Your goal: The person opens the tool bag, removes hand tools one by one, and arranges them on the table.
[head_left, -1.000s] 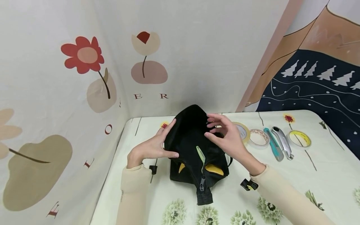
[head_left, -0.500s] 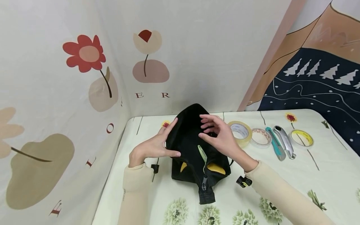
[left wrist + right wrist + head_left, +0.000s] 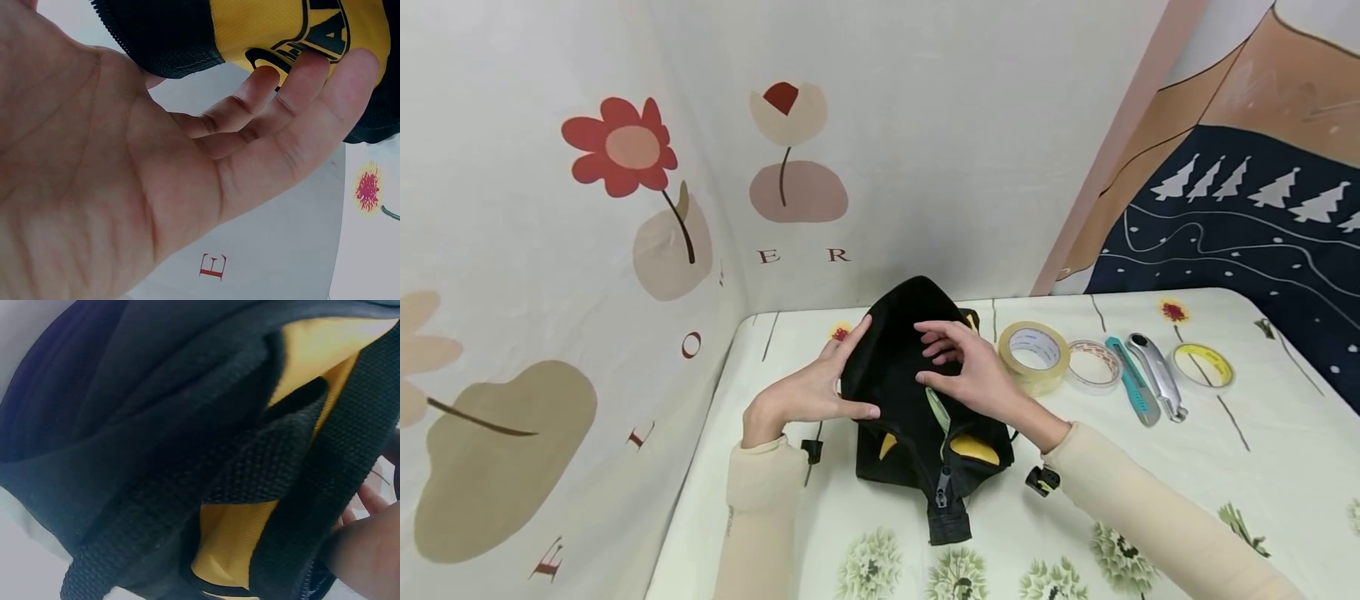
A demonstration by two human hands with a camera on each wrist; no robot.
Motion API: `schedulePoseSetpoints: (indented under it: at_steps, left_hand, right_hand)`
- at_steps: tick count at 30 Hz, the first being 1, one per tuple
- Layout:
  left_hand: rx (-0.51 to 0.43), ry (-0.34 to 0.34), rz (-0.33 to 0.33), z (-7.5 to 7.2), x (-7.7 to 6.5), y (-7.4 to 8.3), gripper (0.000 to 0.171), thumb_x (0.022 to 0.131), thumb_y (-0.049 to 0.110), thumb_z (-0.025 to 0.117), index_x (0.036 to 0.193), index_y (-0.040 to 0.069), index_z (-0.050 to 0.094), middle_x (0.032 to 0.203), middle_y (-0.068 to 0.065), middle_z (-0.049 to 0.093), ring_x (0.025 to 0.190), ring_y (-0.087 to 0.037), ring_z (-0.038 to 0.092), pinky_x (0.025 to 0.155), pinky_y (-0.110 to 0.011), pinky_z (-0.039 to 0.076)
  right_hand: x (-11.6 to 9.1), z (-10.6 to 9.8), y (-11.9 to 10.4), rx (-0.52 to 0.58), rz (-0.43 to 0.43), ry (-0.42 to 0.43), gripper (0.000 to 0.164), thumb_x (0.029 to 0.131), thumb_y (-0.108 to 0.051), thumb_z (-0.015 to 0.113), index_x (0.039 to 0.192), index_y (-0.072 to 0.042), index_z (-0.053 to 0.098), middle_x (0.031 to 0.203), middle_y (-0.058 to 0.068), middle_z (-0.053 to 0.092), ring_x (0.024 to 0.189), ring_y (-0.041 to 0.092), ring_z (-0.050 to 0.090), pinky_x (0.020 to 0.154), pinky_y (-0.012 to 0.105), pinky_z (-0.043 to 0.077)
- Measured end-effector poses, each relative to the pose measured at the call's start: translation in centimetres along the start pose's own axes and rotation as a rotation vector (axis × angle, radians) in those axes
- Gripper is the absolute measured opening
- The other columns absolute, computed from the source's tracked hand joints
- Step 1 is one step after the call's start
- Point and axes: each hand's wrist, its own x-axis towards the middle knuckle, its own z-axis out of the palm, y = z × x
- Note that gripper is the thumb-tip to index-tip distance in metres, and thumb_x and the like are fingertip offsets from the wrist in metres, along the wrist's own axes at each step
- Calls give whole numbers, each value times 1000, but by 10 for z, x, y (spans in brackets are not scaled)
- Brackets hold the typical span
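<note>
A black-and-yellow zippered bag (image 3: 891,379) stands on the table with its mouth gaping. My left hand (image 3: 808,387) holds its left side, thumb over the near rim. In the left wrist view, fingers (image 3: 294,137) of that hand rest against the bag's yellow outer panel (image 3: 256,28). Over the mouth hovers my right hand (image 3: 966,367), its fingers loosely bent and no object seen in it. A light green strip (image 3: 937,408) shows at the bag's near edge, above the zipper pull (image 3: 943,492). Black webbing (image 3: 250,462) fills much of the right wrist view.
Right of the bag lie a clear tape roll (image 3: 1045,379), a thinner tape roll (image 3: 1093,382), a teal utility knife (image 3: 1135,385), a silver utility knife (image 3: 1157,379) and a yellow-cored tape roll (image 3: 1225,371). A printed cloth wall (image 3: 925,167) rises behind the table.
My right hand has shifted left and slightly down, from the bag's right rim to over its mouth, uncovering more of the clear tape roll. The left hand keeps its place on the bag.
</note>
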Motion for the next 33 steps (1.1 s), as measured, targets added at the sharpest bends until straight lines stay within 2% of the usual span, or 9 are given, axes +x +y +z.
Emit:
schedulePoseSetpoints:
  at_steps: [5, 10, 18, 26, 33]
  left_hand:
    - [-3, -2, 4, 0, 0, 0, 127, 96, 32, 89, 179, 39, -7, 185, -18, -9, 169, -45, -16, 127, -78, 16]
    - [-6, -5, 10, 0, 1, 1, 127, 96, 35, 89, 179, 39, -7, 185, -17, -9, 169, -44, -15, 127, -78, 16]
    - [-3, -10, 17, 1, 0, 1, 127, 97, 33, 88, 179, 37, -8, 184, -19, -10, 168, -46, -15, 126, -79, 17]
    - [-1, -3, 7, 1, 0, 0, 127, 96, 37, 89, 179, 40, -8, 185, -18, -9, 169, -45, -14, 126, -78, 18]
    - [4, -1, 0, 1, 0, 0, 127, 96, 37, 89, 179, 40, -8, 185, -16, -8, 169, -45, -13, 126, -78, 18]
  right_hand:
    - [2, 4, 5, 6, 12, -26, 68, 91, 1, 90, 152, 2, 61, 132, 26, 67, 113, 36, 72, 98, 50, 60]
    - [5, 8, 10, -44, 29, -51, 70, 89, 0, 92, 152, 0, 62, 131, 23, 69, 112, 33, 72, 97, 49, 61]
    - [5, 17, 19, -123, 79, -150, 65, 90, -2, 91, 149, 3, 63, 126, 24, 70, 108, 33, 72, 93, 46, 62]
    - [3, 18, 29, -158, 159, -135, 62, 90, -1, 91, 146, 2, 65, 123, 21, 71, 105, 30, 72, 92, 44, 63]
    - [3, 21, 34, -172, 204, -161, 63, 88, 1, 92, 145, 3, 65, 119, 21, 71, 102, 32, 72, 91, 44, 62]
